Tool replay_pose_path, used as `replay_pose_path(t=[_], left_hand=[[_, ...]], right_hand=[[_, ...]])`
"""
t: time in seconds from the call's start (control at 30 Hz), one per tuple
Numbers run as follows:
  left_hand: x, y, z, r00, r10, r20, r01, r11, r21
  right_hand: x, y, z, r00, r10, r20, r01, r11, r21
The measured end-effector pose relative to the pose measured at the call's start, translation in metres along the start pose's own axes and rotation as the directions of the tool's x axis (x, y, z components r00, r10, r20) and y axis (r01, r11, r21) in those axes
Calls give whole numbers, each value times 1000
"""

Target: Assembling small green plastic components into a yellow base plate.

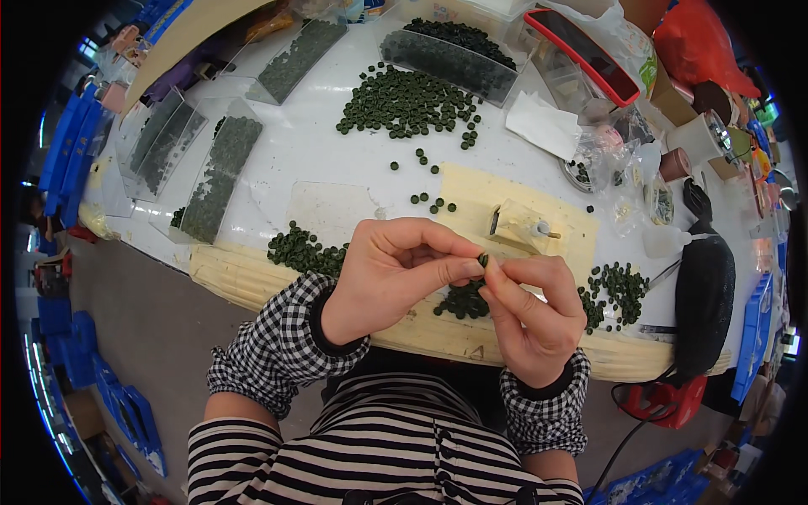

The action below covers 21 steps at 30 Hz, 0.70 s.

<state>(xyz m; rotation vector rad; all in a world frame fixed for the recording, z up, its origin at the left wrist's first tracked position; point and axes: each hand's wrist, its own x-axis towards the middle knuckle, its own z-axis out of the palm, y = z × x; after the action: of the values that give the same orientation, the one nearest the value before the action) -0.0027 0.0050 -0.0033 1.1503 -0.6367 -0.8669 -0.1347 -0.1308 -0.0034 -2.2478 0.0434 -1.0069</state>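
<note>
"Left hand (379, 278) first: what has it got?"

"Its thumb and forefinger pinch one small dark green piece (483, 260), held up over the near edge of the table (316, 164)."

"And the right hand (539, 316)?"

"Fingertips bunched together at the other side of that same piece, so both hands meet on it. Exactly how hard each one grips, I cannot tell."

"What lies below them?"

"A small heap of similar green pieces (465, 301), partly hidden by the hands. Another heap (303, 248) sits just beyond the left wrist, and a third (619, 290) to the right of the right hand."

"Anything farther off?"

"A metal fixture (522, 225) stands on a yellow board (461, 181) just past the fingers. Beyond that, a broad scatter of green pieces (404, 103) spreads in front of a clear bin (450, 67), with a red-edged phone (585, 55) to its right."
</note>
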Motion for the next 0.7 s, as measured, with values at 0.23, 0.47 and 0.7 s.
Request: replay_pose_path(t=[0.23,0.47,0.7], left_hand=[[10,7,-2,987,150,-55,-119,920,373],[23,-3,-19,937,335,98,-226,370,901],[20,4,-12,940,238,244,-334,494,803]], right_hand=[[-3,-2,-4,990,24,-139,-47,985,-164],[-6,-3,-9,983,79,-168,-107,980,-168],[-8,-2,-10,971,89,-221,-118,985,-123]])
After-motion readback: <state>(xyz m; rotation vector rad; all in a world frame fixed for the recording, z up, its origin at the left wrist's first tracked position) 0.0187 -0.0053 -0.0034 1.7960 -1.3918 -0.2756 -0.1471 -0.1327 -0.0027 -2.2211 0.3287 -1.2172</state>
